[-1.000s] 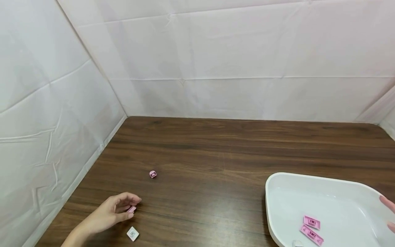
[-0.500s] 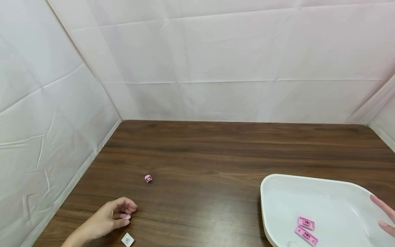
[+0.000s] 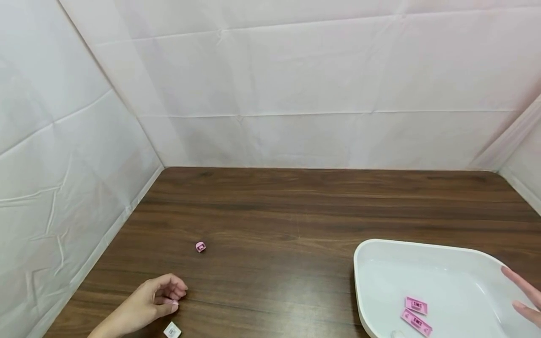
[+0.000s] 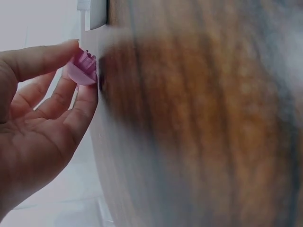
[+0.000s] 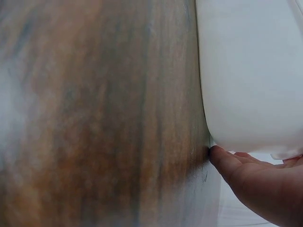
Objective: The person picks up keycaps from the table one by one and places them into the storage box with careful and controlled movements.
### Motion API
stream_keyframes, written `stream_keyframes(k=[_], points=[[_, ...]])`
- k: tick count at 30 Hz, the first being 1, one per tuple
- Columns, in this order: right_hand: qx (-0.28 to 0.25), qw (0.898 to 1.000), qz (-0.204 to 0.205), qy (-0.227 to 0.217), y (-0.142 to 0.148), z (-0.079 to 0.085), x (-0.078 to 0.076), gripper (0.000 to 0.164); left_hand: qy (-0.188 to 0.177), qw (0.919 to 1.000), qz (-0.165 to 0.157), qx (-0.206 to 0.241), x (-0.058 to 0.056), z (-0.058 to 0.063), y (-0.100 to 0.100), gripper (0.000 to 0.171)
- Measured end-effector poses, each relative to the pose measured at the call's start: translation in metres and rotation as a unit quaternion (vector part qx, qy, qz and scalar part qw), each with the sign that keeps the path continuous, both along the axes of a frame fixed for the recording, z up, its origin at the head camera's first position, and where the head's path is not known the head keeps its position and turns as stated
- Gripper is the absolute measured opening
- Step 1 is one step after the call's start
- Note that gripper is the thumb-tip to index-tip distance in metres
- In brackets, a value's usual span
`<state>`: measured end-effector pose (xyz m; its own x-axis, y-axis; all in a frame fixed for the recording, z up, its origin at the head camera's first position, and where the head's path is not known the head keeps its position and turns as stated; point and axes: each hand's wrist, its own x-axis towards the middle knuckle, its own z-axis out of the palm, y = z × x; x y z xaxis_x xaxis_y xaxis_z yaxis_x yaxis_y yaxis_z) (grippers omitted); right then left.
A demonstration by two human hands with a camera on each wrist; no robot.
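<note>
My left hand [image 3: 145, 303] pinches a small pink plastic piece [image 4: 83, 71] between thumb and fingers, low over the dark wooden table. In the left wrist view the piece shows a flat curved side and a ridged inner part. A white square block [image 3: 172, 330] with faint printing lies just in front of that hand. Farther back sits another small pink piece [image 3: 200, 247] with a slot in it. My right hand [image 3: 526, 293], partly out of the head view, rests with fairly straight fingers at the right rim of a white basin [image 3: 359, 286].
Inside the basin lie two pink rectangular pieces [image 3: 416, 305] with dark markings. A whitish item [image 3: 397, 334] there is cut off by the frame's bottom edge. White cloth walls [image 3: 270, 84] stand behind and beside the wooden table [image 3: 270, 211].
The head view has shifted slightly, so everything sits a little lower and farther left. The left hand keeps its pinch on the pink piece; the right hand stays at the basin.
</note>
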<state>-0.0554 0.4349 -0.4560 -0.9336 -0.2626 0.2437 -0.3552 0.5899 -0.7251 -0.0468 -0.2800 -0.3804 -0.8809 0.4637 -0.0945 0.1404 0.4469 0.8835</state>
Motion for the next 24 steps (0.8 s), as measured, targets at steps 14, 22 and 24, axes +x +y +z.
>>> stream_keyframes(k=[14,22,24], points=[[-0.05,0.998,0.034,0.011,0.0024,-0.0034,-0.0016,0.079,0.02,0.9991,0.019,-0.031,0.0017,0.0018,0.005,0.03],[0.004,1.0,-0.009,-0.017,0.0069,-0.0087,-0.0012,0.074,0.03,0.9979,0.02,-0.053,0.0027,0.0015,0.0054,0.034],[-0.003,1.0,-0.003,-0.011,0.0062,-0.0086,-0.0015,0.076,0.034,0.9975,0.019,-0.059,0.003,0.0011,0.0054,0.035]])
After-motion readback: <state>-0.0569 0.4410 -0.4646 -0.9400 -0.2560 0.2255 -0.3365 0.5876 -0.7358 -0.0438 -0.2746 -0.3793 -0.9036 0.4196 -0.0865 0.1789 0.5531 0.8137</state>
